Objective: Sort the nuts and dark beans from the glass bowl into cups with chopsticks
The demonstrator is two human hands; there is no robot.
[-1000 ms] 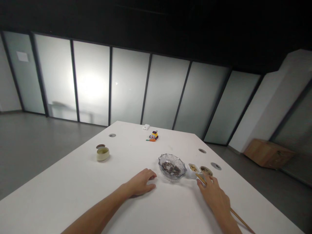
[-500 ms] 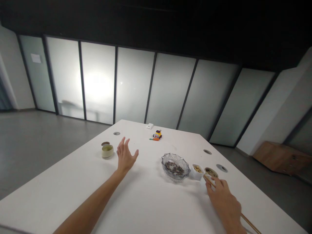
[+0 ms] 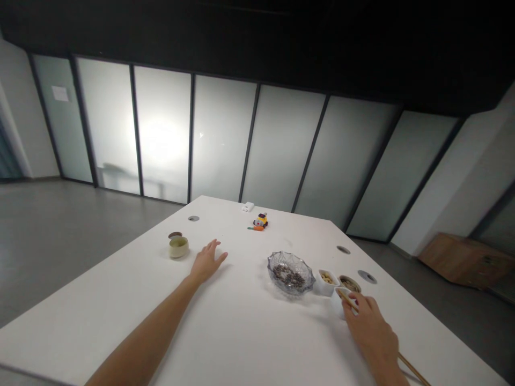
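My left hand (image 3: 207,261) is over the left-middle of the table with its fingers apart, holding nothing. To its left stands a pale green cup (image 3: 178,249). My right hand (image 3: 372,329) grips wooden chopsticks (image 3: 412,368), their tips over a small white bowl (image 3: 338,305). The hand partly hides this bowl, and only a bit of something dark red shows in it. Beside it are a white bowl of tan nuts (image 3: 325,288) and a round container (image 3: 357,285) whose contents I cannot make out. A clear glass bowl (image 3: 304,272) holds small dark pieces, perhaps seeds.
At the far end of the white table (image 3: 241,332) are a yellow toy vehicle (image 3: 261,220), an orange carrot-shaped item (image 3: 258,228) and a white box (image 3: 248,207). A brown round object (image 3: 175,235) lies behind the cup. Round inserts (image 3: 367,276) sit in the tabletop.
My left hand has lowered and its fingers have tilted forward, flatter than before. My right hand has barely shifted, still with the chopsticks; more of the nearest white bowl shows.
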